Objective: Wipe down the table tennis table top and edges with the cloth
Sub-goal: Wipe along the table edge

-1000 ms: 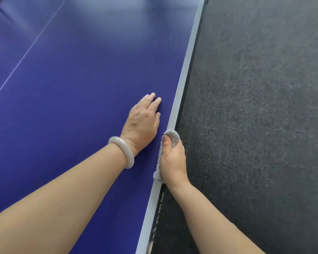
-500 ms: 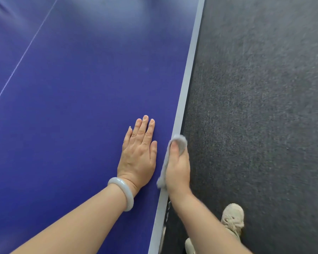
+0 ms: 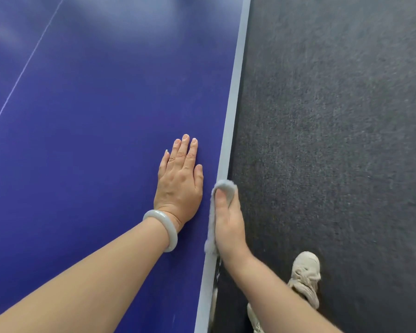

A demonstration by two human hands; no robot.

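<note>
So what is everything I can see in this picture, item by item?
table top: one, deep blue, fills the left half of the view
edge band: one, pale grey-white, runs along the table's right side
thin line: one, white, crosses the table top at far left
cloth: one, light grey, on the edge band
carpet: one, dark grey, right of the table
shoes: two, beige, on the carpet at bottom right, one only partly visible
bracelet: one, pale, on the left wrist
left hand: one, flat on the table top
right hand: one, grips the cloth
</note>
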